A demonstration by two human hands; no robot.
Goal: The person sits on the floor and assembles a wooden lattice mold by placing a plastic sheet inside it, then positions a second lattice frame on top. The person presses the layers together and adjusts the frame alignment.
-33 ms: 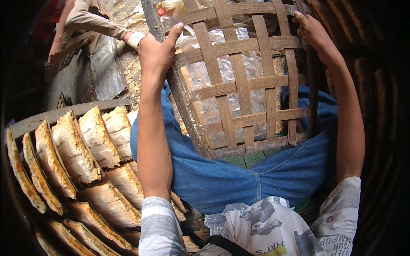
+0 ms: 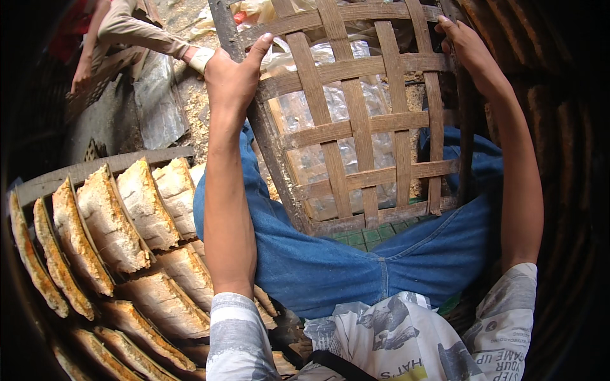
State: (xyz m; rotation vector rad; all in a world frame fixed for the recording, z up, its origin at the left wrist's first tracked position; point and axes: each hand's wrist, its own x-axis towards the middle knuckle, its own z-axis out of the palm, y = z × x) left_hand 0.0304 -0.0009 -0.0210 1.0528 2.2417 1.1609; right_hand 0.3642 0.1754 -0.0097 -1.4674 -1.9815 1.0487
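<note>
A woven wooden slat rack (image 2: pixel 356 120) with dark side rails leans between my jeans-clad legs, its lower end near my lap. My left hand (image 2: pixel 232 76) is closed on its left rail, the thumb pointing up along the edge. On the right rail, near the upper corner, my right hand (image 2: pixel 467 47) is also closed, with its fingers partly hidden behind the wood. Clear plastic (image 2: pixel 375 95) over a flat bundle shows through the gaps between the slats. No loose piece lies on the lattice.
Beside my left leg, a tray holds several rows of pale, crusty slabs (image 2: pixel 114 219) standing on edge, behind a wooden rail (image 2: pixel 105 171). Similar dark rows are at my right. A person's arm (image 2: pixel 136 32) and leg are at the upper left. A green gridded surface (image 2: pixel 362 239) lies below the rack.
</note>
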